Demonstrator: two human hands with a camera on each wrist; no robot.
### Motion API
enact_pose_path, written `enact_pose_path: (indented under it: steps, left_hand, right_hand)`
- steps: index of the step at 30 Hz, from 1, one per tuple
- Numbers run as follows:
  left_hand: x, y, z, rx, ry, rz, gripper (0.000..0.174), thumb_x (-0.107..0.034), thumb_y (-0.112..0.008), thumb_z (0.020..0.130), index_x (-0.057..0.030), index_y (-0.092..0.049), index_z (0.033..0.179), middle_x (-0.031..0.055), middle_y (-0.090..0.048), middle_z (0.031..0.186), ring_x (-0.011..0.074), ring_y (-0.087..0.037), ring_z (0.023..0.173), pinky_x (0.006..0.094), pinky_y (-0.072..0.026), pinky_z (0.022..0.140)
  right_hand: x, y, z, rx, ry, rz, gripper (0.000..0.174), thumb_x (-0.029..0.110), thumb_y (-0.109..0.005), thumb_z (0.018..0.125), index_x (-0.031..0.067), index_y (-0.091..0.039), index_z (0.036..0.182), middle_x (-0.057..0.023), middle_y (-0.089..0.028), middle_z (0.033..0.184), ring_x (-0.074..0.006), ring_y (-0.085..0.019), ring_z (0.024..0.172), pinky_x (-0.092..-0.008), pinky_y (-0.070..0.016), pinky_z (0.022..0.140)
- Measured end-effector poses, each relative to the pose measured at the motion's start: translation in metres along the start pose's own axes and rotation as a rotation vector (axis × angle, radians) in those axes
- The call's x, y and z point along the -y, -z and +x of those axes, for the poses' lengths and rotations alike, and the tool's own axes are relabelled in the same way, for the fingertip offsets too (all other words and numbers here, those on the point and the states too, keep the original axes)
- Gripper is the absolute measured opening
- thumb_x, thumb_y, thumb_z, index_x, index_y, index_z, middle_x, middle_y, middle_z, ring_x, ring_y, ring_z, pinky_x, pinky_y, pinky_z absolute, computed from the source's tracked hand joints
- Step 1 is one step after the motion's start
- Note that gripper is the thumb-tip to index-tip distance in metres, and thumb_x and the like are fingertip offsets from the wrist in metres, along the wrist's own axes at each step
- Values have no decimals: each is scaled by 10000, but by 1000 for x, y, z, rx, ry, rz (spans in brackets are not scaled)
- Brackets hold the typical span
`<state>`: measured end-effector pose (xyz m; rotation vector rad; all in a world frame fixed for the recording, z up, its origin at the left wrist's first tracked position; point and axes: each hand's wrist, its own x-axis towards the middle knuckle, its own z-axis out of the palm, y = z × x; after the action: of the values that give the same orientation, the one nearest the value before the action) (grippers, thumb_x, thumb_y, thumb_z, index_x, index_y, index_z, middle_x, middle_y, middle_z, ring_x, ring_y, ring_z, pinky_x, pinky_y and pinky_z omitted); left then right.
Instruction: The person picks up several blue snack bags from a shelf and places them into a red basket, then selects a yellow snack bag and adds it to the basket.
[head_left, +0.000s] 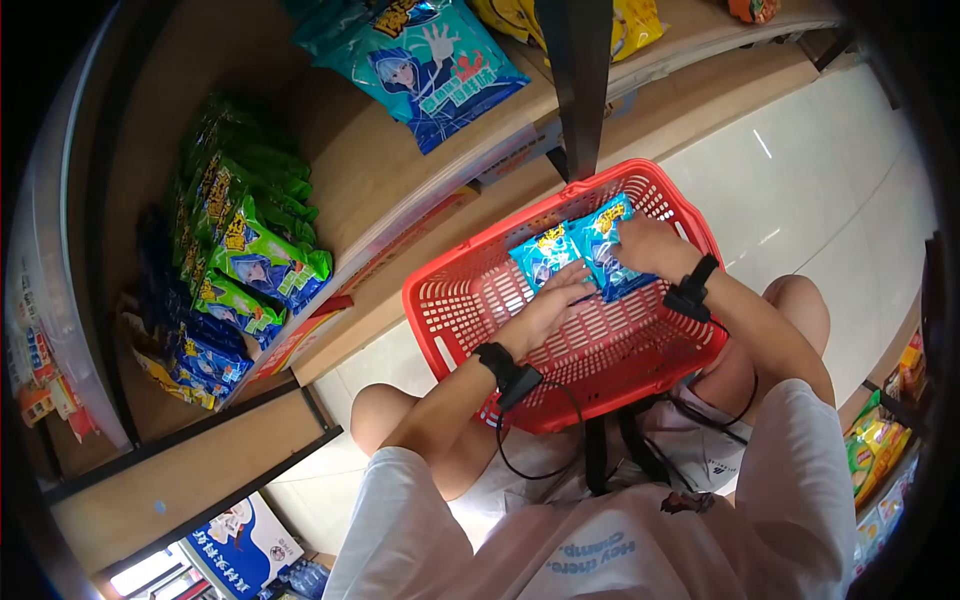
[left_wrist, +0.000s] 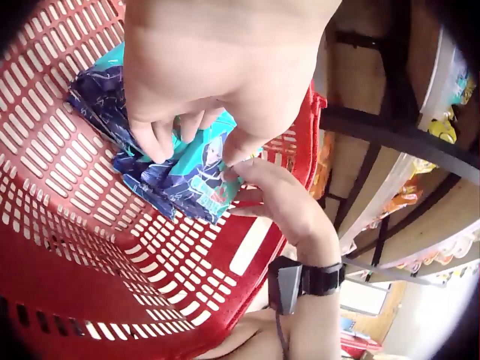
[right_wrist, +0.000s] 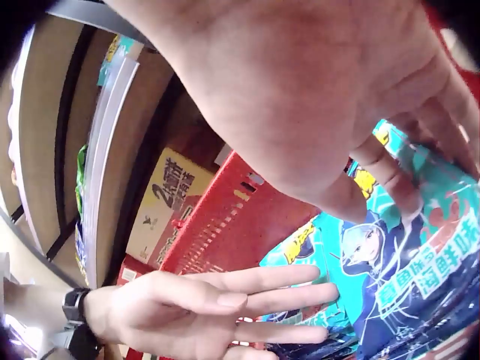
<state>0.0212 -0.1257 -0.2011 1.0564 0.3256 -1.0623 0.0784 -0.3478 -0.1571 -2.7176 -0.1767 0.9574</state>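
Two teal-and-blue snack bags with yellow lettering lie side by side in a red plastic basket [head_left: 421,318]. My right hand [head_left: 652,248] grips the outer edge of the right snack bag [head_left: 603,248], its fingers bent over the printed front in the right wrist view. Against the lower part of the left snack bag [head_left: 546,252] rests my left hand [head_left: 553,303]; its fingers [right_wrist: 289,301] look straight in the right wrist view. Seen from the left wrist, both hands meet around the bags, and my left palm hides part of them.
A wooden shelf behind the basket bears a larger teal snack bag [head_left: 425,70] and a stack of green snack bags [head_left: 245,235]. A black post [head_left: 578,85] stands at the basket's far rim. My knees flank the basket on a tiled floor [head_left: 770,170].
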Motion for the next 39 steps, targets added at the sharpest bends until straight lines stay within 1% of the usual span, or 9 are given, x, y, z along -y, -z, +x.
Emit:
enact_pose_path:
  steps: [8,9,13,15,18,20,24,33,39]
  left_hand:
    - [-8,-3,-8,-44,-12,-74,608,-186,-672,949,-60,-381,1467,73,-584,1220,196,-544,1215,356,-444,1057]
    - [-11,-13,-13,-130,-64,-36,469,-189,-702,933,-61,-467,1318,45,-601,1042,157,-581,1059,306,-482,916]
    - [-5,-22,-6,-353,-539,203,338,-146,-723,923,-44,-457,1105,67,-523,936,151,-531,826,317,-467,720]
    - [-15,-37,-28,-493,-763,400,349,-159,-711,934,-19,-462,1135,97,-530,971,174,-544,870,330,-476,762]
    - [-42,-56,-63,-565,-1063,647,407,-140,-713,924,25,-470,1206,185,-545,1093,284,-579,996,386,-479,867]
    - [-55,-57,-76,-565,-1195,766,434,-107,-726,904,32,-475,1230,208,-548,1150,333,-583,1046,406,-473,898]
    - [-114,-64,-108,-680,-1426,856,383,-18,-718,896,29,-499,1207,143,-604,1064,228,-625,944,351,-506,823]
    - [-199,-46,-122,-662,-1341,332,248,-77,-704,935,33,-558,1103,119,-682,1052,131,-652,943,280,-526,816]
    - [-220,-51,-126,-539,-1325,227,277,-56,-685,931,59,-561,1151,132,-690,1050,154,-662,964,289,-522,856]
  right_hand:
    - [18,15,-28,-151,134,95,384,338,-622,885,-13,-677,1032,-273,-667,1040,-410,-676,951,-513,-557,821]
    - [23,23,-33,-177,139,103,380,337,-625,880,-17,-670,1012,-266,-669,1027,-403,-678,946,-512,-558,801]
    - [44,39,-57,-511,271,191,233,238,-677,863,15,-608,853,-173,-633,860,-350,-650,810,-469,-523,700]
    - [51,47,-67,-619,389,302,107,96,-668,845,15,-615,892,-147,-570,843,-346,-599,820,-442,-501,721]
    - [59,56,-76,-888,659,366,157,62,-686,824,5,-597,940,-179,-567,962,-361,-581,929,-426,-491,774]
    - [51,52,-79,-906,741,375,362,56,-698,825,-5,-575,1161,-236,-485,1263,-393,-556,1128,-437,-487,934]
    - [65,51,-83,-1060,824,378,620,59,-682,842,16,-447,1415,-270,-223,1525,-446,-438,1341,-503,-439,1078]
    - [112,89,-88,-1031,992,67,658,12,-676,792,52,-491,1422,-243,-379,1523,-454,-436,1366,-509,-409,1108]
    - [159,113,-86,-983,793,70,635,77,-672,842,0,-465,1437,-230,-341,1566,-435,-342,1438,-500,-358,1141]
